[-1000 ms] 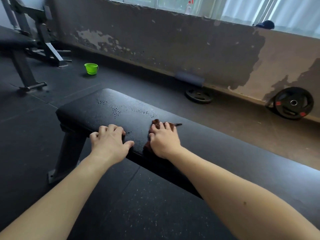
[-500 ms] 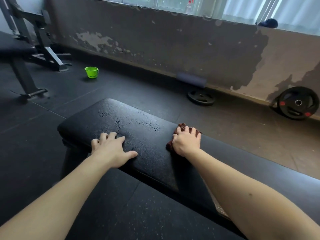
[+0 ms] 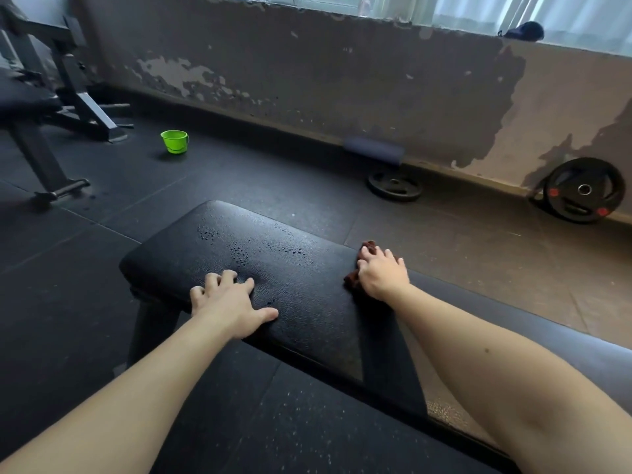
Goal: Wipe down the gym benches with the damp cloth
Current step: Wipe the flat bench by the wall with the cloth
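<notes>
Two hands rest on the bench [image 3: 307,285], and the wipe should go best if the right hand [image 3: 380,276] bears down evenly on the cloth [image 3: 351,280] and sweeps overlapping passes toward the droplets [image 3: 239,251] near the bench's end. That hand covers the brown cloth at the pad's far edge, fingers curled over it and gripping it, arm stretched forward. The left hand [image 3: 228,300] braces on the near edge, fingers spread, lightly bent, holding nothing.
</notes>
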A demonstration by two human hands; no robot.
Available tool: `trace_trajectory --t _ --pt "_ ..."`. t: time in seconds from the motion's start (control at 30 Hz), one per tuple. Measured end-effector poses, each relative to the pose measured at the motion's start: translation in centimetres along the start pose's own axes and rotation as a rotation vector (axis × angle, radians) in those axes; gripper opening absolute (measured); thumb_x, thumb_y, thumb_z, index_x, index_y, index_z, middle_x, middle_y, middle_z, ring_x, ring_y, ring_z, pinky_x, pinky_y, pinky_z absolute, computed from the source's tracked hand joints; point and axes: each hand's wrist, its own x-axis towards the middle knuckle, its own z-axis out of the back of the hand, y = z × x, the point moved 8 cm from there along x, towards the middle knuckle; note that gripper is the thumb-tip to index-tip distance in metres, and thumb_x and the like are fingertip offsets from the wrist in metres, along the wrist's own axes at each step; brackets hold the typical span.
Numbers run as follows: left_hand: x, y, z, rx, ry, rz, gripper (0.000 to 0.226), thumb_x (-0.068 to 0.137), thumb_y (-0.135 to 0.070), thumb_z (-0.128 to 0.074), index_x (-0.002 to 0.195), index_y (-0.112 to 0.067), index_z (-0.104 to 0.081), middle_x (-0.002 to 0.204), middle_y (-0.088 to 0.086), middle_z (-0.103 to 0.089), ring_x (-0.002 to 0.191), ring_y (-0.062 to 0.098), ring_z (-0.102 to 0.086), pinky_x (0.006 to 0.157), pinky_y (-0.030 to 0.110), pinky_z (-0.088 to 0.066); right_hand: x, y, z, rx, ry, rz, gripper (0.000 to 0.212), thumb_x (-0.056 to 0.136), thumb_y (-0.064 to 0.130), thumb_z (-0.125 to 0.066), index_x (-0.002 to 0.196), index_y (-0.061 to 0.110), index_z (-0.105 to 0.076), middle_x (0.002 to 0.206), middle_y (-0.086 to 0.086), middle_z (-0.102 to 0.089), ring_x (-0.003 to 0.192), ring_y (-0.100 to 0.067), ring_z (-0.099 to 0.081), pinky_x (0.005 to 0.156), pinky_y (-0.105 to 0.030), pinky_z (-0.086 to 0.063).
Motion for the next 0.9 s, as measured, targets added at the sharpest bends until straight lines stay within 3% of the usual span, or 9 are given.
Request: trace_trajectory --t 0.1,0.27,0.4,0.47,0.6,0.7,0.9 --pt "0.0 -0.4 0.0 0.028 0.007 0.006 0.089 0.081 -0.086 -0.045 0.154 -0.036 -0.035 0.159 0.001 -0.026 0.144 0.029 -0.022 0.114 0.046 -0.026 0.6 2.6 -0.3 0.003 -0.022 -0.033 0.054 0.101 0.036 -0.029 0.152 0.019 -0.039 0.165 -0.011 -0.029 0.152 -0.037 -0.021 0.122 -0.057 -0.014" --pt "0.3 -0.6 0.1 0.075 0.009 0.01 0.09 0.081 -0.087 -0.045 0.153 -0.034 -0.037 0.157 0.003 -0.029 0.143 0.03 -0.024 0.112 0.046 -0.028 -1.6 11.6 -1.7 -0.006 -0.044 0.236 0.056 0.105 0.039 -0.029 0.157 0.02 -0.035 0.169 -0.012 -0.02 0.156 -0.035 -0.013 0.126 -0.053 -0.008" --pt "-0.1 -0.3 0.1 0.047 0.008 0.005 0.09 0.08 -0.087 -0.045 0.154 -0.037 -0.034 0.159 0.001 -0.026 0.144 0.028 -0.022 0.114 0.046 -0.026 -3.8 12.3 -2.5 0.006 0.014 0.409 0.054 0.109 0.037 -0.029 0.161 0.025 -0.03 0.172 -0.004 -0.013 0.159 -0.025 -0.006 0.128 -0.045 -0.002" --pt "-0.2 -0.2 0.0 0.035 0.0 -0.002 0.09 0.081 -0.087 -0.045 0.155 -0.038 -0.033 0.159 0.0 -0.025 0.144 0.028 -0.022 0.114 0.046 -0.026 -3.3 9.5 -1.9 0.006 0.005 0.387 0.053 0.109 0.037 -0.03 0.161 0.026 -0.031 0.172 -0.002 -0.014 0.159 -0.022 -0.007 0.128 -0.043 -0.005" --pt "-0.1 -0.2 -0.2 0.041 -0.01 -0.001 0.091 0.08 -0.087 -0.044 0.155 -0.036 -0.033 0.158 0.002 -0.027 0.143 0.029 -0.023 0.113 0.047 -0.027 -1.4 3.6 -0.8 -0.005 -0.031 0.128 0.055 0.108 0.034 -0.026 0.161 0.023 -0.028 0.172 -0.007 -0.015 0.158 -0.027 -0.009 0.128 -0.047 -0.007" --pt "0.2 -0.3 -0.2 0.054 -0.004 -0.001 0.092 0.08 -0.088 -0.044 0.154 -0.035 -0.036 0.156 0.004 -0.029 0.142 0.031 -0.025 0.113 0.048 -0.027 -2.0 4.7 -1.1 -0.02 -0.076 0.041 0.056 0.105 0.036 -0.028 0.159 0.019 -0.031 0.17 -0.012 -0.019 0.157 -0.032 -0.012 0.126 -0.051 -0.008" --pt "0.3 0.1 -0.1 0.023 0.014 -0.009 0.089 0.08 -0.087 -0.045 0.153 -0.038 -0.036 0.158 0.002 -0.027 0.144 0.03 -0.021 0.114 0.048 -0.026 -9.2 11.3 -2.3 -0.002 -0.097 0.326 0.055 0.108 0.038 -0.032 0.16 0.022 -0.033 0.17 -0.009 -0.02 0.158 -0.029 -0.01 0.128 -0.045 -0.003"
